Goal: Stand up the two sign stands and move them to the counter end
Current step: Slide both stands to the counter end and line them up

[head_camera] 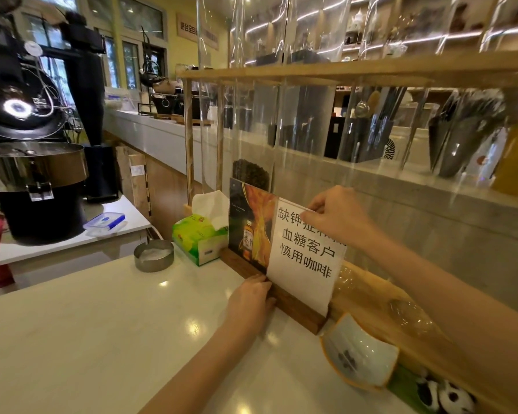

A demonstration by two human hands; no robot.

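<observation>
On the glossy white table (102, 324), two sign stands stand upright side by side near the middle of the view: a dark poster sign with an orange bottle picture (250, 225) and, touching it at its 3 o'clock side, a white paper sign with black printed characters in a clear holder (305, 258). Both appear to sit along a dark wooden base (293, 306); whether it is one piece or two cannot be told.

At 9 o'clock of the poster sign lies a green tissue box with a white tissue sticking up (199, 234), just beside it. Further toward 9 o'clock sits a round metal ashtray (153, 255). At 5 o'clock of the base rests a white dish with an orange rim (359, 354), close to the base's end. Behind the signs rises a wooden rack with clear tubes (311, 76).

The left hand (251, 303) reaches in from 6 o'clock, its fingers pressed together against the front of the wooden base. The right hand (338, 216) comes from 4 o'clock, forearm angled down, fingers pinched on the top edge of the white paper sign.
</observation>
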